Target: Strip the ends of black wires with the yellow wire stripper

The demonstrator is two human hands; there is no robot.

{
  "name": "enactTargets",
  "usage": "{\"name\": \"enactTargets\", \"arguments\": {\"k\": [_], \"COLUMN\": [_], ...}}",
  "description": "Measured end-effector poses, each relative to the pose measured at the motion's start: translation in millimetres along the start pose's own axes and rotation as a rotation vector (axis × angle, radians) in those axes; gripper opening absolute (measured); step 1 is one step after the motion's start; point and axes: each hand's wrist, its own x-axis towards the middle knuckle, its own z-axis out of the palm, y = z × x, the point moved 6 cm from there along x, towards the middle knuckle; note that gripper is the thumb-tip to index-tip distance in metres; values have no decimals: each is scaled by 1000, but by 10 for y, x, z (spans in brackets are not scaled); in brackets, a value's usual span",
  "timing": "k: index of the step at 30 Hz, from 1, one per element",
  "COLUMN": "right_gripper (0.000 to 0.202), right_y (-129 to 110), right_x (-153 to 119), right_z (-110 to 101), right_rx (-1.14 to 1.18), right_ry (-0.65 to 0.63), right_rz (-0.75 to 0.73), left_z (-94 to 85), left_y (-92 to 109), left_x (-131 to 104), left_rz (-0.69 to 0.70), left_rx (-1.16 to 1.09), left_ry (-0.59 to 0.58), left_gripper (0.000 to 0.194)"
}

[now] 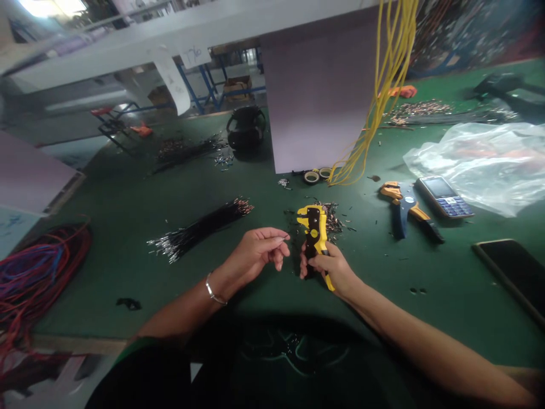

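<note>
My right hand point(330, 266) is wrapped round the handles of a yellow and black wire stripper point(315, 227), whose head points up and away from me. Just left of it, my left hand point(259, 250) is closed in a pinch; a small dark piece shows at the fingertips, too small to make out. The hands are apart. Beyond my left wrist lies a bundle of black wires point(204, 227) with bare ends. Short wire scraps point(334, 218) are piled behind the stripper.
Orange and blue pliers point(406, 207), a keypad phone point(445, 196) and a dark smartphone point(515, 272) lie right. Yellow wires point(383, 102) hang beside a pale panel point(319, 96). Tape rolls point(311, 177) sit at its foot. Red and blue wire coils point(42, 267) lie left.
</note>
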Motion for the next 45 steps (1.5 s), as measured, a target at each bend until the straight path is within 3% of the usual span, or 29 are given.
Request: {"name": "enactTargets", "arguments": {"k": [33, 45], "right_gripper": [25, 25], "right_y": [15, 34], "right_x": [16, 30], "right_z": [4, 1], "right_rx": [70, 96], "right_ry": [-27, -36], "right_rz": [5, 2], "left_z": [-73, -182], "left_y": [92, 111], "left_x": [-34, 110], "left_rz": [90, 92], "left_rx": [14, 48], "left_ry": [174, 207], "left_gripper": [21, 19]}}
